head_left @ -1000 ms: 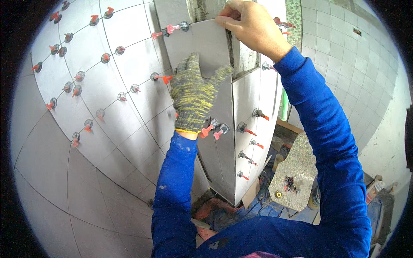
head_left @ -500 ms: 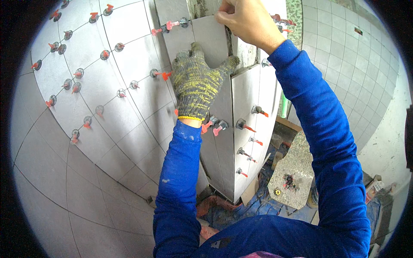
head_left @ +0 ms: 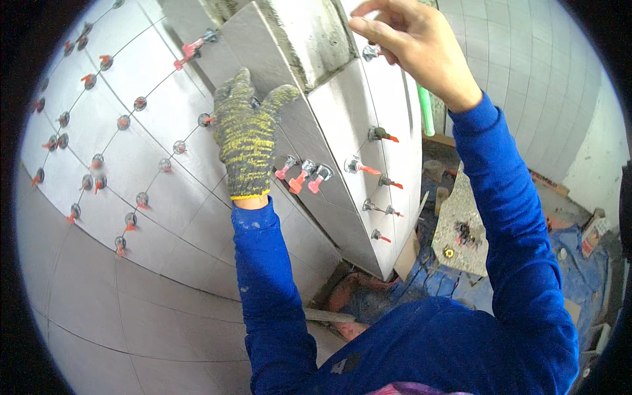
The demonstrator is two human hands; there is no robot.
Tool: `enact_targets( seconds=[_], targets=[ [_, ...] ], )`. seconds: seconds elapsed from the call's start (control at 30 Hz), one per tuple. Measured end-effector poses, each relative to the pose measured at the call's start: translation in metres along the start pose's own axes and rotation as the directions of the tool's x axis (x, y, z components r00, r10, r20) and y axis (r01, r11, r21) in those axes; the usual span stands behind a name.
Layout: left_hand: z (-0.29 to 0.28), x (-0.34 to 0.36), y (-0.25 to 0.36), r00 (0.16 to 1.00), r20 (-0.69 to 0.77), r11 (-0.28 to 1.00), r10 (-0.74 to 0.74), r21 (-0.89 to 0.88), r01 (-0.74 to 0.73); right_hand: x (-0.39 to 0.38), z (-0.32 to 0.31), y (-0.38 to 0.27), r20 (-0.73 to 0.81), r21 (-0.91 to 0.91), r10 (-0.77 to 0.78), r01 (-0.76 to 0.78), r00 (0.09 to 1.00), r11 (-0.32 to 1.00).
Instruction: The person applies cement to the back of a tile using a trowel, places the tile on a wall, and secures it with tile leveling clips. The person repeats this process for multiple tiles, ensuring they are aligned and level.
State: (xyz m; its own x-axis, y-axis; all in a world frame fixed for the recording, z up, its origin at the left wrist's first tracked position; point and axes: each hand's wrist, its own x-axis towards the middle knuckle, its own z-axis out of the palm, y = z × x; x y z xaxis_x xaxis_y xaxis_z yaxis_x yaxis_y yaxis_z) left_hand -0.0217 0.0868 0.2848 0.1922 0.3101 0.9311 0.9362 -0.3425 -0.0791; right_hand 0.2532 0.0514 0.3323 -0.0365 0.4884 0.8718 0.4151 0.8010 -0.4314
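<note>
My left hand [head_left: 250, 135], in a yellow-flecked dark glove, lies spread on a grey tile [head_left: 240, 49] on the narrow face of a tiled corner. Red-handled tile levelling clips [head_left: 192, 49] sit at its upper left joint, and several more [head_left: 303, 174] just below my glove. My bare right hand [head_left: 411, 46] is raised right of the tile, beside bare grey mortar [head_left: 316, 36], its fingers loosely curled and slightly apart with nothing visible between them.
A tiled wall [head_left: 125, 164] studded with clips fills the left side; a tiled far wall [head_left: 526, 72] stands at right. Below are a green pipe [head_left: 425, 112], a stone slab [head_left: 454, 201] with small pieces on it, and a blue sheet [head_left: 569, 276] on the floor.
My right hand has come away from the tile's top edge, its fingers loosening. My left hand stays on the tile. The view has turned, shifting the corner and walls in frame.
</note>
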Motion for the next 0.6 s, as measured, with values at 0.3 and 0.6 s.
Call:
enact_targets(
  seconds=[0.3, 0.6],
  targets=[
    [-0.003, 0.0, 0.018, 0.972, 0.073, 0.949, -0.221, -0.213, 0.232, -0.145, -0.033, 0.107, 0.078, 0.192, 0.526, -0.531, 0.847, 0.826],
    [0.014, -0.03, -0.063, 0.999, 0.027, 0.992, 0.039, -0.125, -0.036, -0.489, -0.082, 0.313, 0.043, 0.14, 0.962, -0.955, 0.271, 0.263]
  ],
)
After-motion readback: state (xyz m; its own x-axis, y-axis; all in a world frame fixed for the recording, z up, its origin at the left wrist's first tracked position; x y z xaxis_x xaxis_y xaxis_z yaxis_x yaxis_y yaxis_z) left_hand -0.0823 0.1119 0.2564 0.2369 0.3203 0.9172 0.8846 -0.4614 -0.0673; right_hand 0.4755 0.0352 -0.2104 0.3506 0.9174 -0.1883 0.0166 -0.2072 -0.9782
